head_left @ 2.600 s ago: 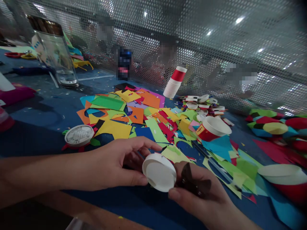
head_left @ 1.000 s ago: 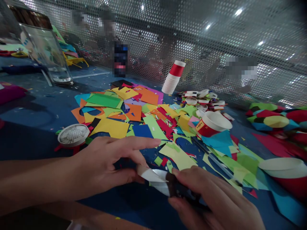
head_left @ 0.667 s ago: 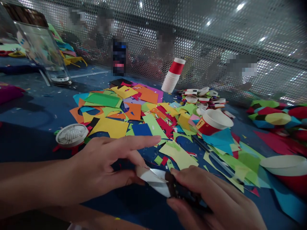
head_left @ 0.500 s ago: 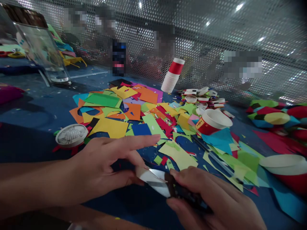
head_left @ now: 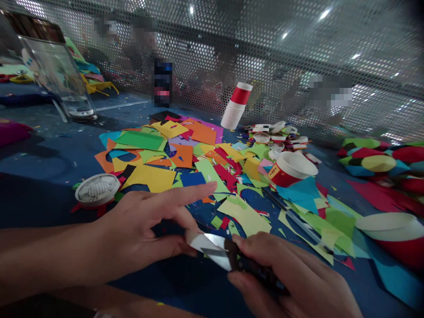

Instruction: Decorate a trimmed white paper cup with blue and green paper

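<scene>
Low in the middle, my left hand [head_left: 132, 234] pinches a small white piece of paper [head_left: 194, 239] between thumb and a bent finger, its index finger stretched out. My right hand [head_left: 291, 269] grips a pair of scissors [head_left: 217, 251] by the dark handles. The parted blades point left, right at the white paper. Whether they are cutting into it I cannot tell. Under and beyond the hands lie coloured paper scraps [head_left: 149, 176]. A round white disc with a drawn grid pattern [head_left: 97, 190] rests on red and green paper just beyond my left wrist.
A red and white paper cup [head_left: 293, 168] and a larger bowl-like cup [head_left: 394, 227] stand to the right. Behind are stacked paper cups [head_left: 236, 106] and cut cup pieces [head_left: 278, 134]. A clear pen [head_left: 303, 225] lies on scraps. A glass bottle [head_left: 61, 70] stands far left, before a perforated metal screen [head_left: 198, 53].
The whole view has shifted very slightly. Both hands, the scissors and the white paper keep nearly the same pose.
</scene>
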Tool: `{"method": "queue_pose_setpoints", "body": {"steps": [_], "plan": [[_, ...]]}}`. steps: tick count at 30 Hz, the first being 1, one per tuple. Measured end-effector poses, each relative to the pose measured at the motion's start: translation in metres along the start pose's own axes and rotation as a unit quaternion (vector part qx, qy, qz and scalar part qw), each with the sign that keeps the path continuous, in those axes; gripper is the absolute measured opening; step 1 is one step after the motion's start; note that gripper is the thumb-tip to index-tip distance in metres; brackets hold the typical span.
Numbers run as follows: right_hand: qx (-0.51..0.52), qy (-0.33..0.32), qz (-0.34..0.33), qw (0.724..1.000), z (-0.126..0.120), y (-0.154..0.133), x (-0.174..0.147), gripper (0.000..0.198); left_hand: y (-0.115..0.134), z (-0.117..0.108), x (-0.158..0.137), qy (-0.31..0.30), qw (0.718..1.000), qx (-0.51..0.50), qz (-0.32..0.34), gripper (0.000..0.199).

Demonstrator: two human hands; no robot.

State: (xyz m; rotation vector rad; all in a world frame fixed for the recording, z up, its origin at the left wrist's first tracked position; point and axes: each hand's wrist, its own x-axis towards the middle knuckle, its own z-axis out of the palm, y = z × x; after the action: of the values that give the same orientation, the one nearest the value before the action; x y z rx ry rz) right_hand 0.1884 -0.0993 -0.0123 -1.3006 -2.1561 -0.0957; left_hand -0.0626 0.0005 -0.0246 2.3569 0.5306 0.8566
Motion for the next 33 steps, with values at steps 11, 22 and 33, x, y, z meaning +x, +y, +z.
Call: {"method": "queue_pose_setpoints", "body": {"steps": [11,22,33], "plan": [[0.042,-0.03,0.036,0.998,0.0,-0.002,0.0,0.011,-0.001,0.002,0.0,-0.022,0.996,-0.052,-0.067,0.065],[0.107,0.001,0.109,0.988,-0.006,0.006,0.0,0.019,-0.008,0.004,0.001,0.025,0.995,-0.072,-0.058,0.021],[-0.09,0.054,0.125,0.987,-0.004,0.036,0.014,0.02,-0.021,0.007,0.0,-0.07,0.993,0.061,0.072,0.005]]}}
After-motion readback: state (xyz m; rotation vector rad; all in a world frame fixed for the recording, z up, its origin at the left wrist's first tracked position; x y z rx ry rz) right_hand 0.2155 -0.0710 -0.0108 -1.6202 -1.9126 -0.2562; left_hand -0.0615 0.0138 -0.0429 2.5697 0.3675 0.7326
